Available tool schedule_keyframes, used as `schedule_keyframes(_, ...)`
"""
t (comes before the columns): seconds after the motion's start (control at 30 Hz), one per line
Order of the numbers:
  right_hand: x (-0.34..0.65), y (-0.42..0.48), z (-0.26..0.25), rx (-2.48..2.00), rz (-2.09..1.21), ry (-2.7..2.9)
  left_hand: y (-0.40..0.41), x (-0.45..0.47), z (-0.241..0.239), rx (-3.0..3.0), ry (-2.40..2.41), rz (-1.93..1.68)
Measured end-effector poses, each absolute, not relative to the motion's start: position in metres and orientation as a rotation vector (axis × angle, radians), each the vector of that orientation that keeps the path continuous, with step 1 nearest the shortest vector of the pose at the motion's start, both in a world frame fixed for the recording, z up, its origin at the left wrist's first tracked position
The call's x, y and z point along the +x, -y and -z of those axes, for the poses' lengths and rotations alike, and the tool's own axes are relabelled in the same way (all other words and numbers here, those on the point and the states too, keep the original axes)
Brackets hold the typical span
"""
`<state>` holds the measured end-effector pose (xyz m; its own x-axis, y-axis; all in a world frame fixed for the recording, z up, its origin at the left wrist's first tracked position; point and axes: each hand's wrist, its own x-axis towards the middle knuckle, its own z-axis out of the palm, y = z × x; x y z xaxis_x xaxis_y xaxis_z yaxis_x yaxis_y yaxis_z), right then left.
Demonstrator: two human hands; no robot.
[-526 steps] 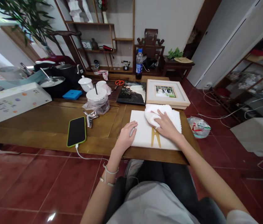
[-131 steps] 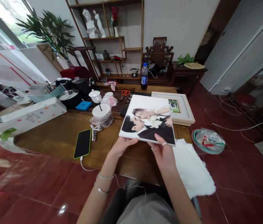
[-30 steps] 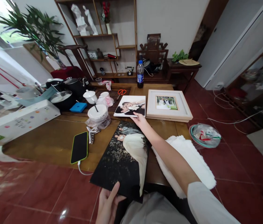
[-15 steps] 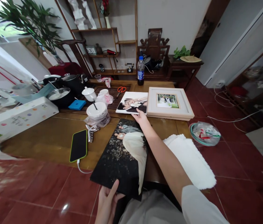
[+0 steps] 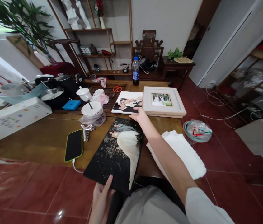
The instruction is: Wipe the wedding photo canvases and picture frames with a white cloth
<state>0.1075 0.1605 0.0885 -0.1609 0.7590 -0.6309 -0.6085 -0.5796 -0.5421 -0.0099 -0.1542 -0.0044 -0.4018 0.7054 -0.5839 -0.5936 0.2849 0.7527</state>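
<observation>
- Fingers of your left hand (image 5: 102, 194) grasp the near edge of the dark photo panel (image 5: 116, 155), thumb on top, the rest mostly hidden beneath, likely to support it past the table (image 5: 47, 137) edge.
- Your dark photo panel is left of the framed picture (image 5: 161, 99) and nearer you; whether its far end rests on anything is unclear.
- Your right hand (image 5: 142, 116) reaches the near right corner of the white photo panel (image 5: 128, 104), perhaps to steady it; whether those fingers pinch cannot be told.
- White photo panel lies immediately left of the framed picture.
- White cloth (image 5: 188, 152) lies on the framed picture's near side, partly behind your right forearm.
- Earlier, both your hands held up the white photo panel; now it lies flat, and your left hand holds the dark photo panel.
</observation>
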Motion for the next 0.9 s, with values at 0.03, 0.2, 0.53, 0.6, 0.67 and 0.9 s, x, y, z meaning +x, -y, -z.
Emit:
schedule_keyframes(0.03, 0.109, -0.155, -0.097, -1.143, -1.887, 0.239, 0.154, -0.011, 0.004, 0.105, -1.398, -1.408)
schedule_keyframes(0.2, 0.146, -0.098, -0.155, -1.001, -2.0, 0.527, 0.153, -0.023, -0.009, 0.141, -1.516, -1.38)
schedule_keyframes(0.53, 0.325, 0.052, -0.086, -2.128, -0.454, 1.743, 0.146, -0.066, -0.02, 0.378, -1.631, -1.171)
schedule_keyframes(0.6, 0.327, 0.06, -0.061, -2.149, -0.397, 1.734, 0.146, -0.072, -0.02, 0.417, -1.621, -1.123)
schedule_keyframes(0.67, 0.326, 0.062, -0.049, -2.116, -0.382, 1.71, 0.146, -0.076, -0.02, 0.435, -1.624, -1.087)
schedule_keyframes(0.9, 0.352, 0.074, -0.062, -1.757, -0.874, 1.503, 0.141, -0.084, -0.024, 0.451, -1.573, -1.061)
